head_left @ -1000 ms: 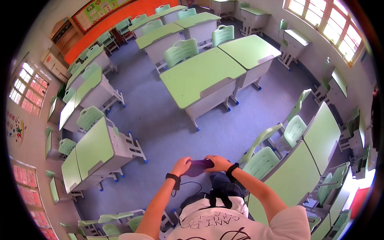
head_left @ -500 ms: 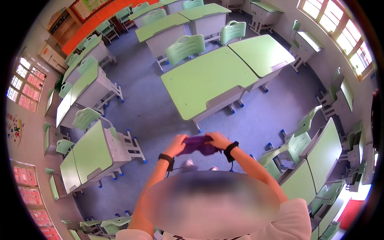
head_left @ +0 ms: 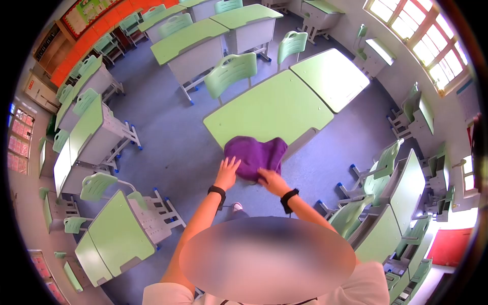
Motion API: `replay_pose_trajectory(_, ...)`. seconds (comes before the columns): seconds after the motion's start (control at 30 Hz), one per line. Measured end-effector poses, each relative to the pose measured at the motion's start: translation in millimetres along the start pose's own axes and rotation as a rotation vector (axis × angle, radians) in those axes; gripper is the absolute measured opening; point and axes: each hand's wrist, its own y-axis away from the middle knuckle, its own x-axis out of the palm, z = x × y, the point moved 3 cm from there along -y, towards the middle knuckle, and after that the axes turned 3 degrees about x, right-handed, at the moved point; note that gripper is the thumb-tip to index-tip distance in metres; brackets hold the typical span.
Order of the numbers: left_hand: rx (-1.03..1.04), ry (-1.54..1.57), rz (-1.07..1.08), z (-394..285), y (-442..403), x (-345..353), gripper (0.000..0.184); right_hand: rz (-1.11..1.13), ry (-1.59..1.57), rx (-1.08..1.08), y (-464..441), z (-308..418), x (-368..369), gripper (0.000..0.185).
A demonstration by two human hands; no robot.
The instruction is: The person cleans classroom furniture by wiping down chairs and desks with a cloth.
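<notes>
One purple cloth (head_left: 254,155) has just opened out from a narrow bunch, so more of its face shows, ahead of the fingers. It overlaps the near edge of the green worktop (head_left: 274,109); contact unclear. Left hand (head_left: 226,175): fingers extended, slightly apart, at cloth's left edge. Right hand (head_left: 274,183): fingers bent against lower edge, can't tell if clamped. Fabric soft-looking, lobed, creased; worktop smooth, rounded corners.

Bright window (head_left: 419,38) light, desk (head_left: 333,76) glare, curved edges, blurred oval.
</notes>
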Motion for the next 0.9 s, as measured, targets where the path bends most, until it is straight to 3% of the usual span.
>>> replay_pose_trajectory(0.07, -0.009, 0.079, 0.068, 10, 4, 23, 0.069, 0.144, 0.025, 0.093, 4, -14, 34, 0.049)
replay_pose_trajectory(0.13, 0.030, 0.116, 0.241, 14, -1, 32, 0.071, 0.090, 0.016, 0.091, 0, -20, 45, 0.056)
replay_pose_trajectory(0.37, 0.134, 0.083, 0.114, 15, -16, 66, 0.076, 0.183, 0.163, 0.261, -29, -40, 49, 0.073)
replay_pose_trajectory(0.57, 0.093, -0.009, 0.118, 40, -49, 53, 0.065, 0.134, 0.289, 0.174, -73, -49, 66, 0.096)
replay_pose_trajectory(0.6, 0.107, -0.024, 0.150, 50, -56, 50, 0.065, 0.139, 0.347, 0.169, -82, -50, 71, 0.107)
replay_pose_trajectory(0.9, 0.051, -0.080, 0.291, 123, -133, 35, 0.069, 0.019, 0.251, 0.348, -172, -61, 91, 0.095)
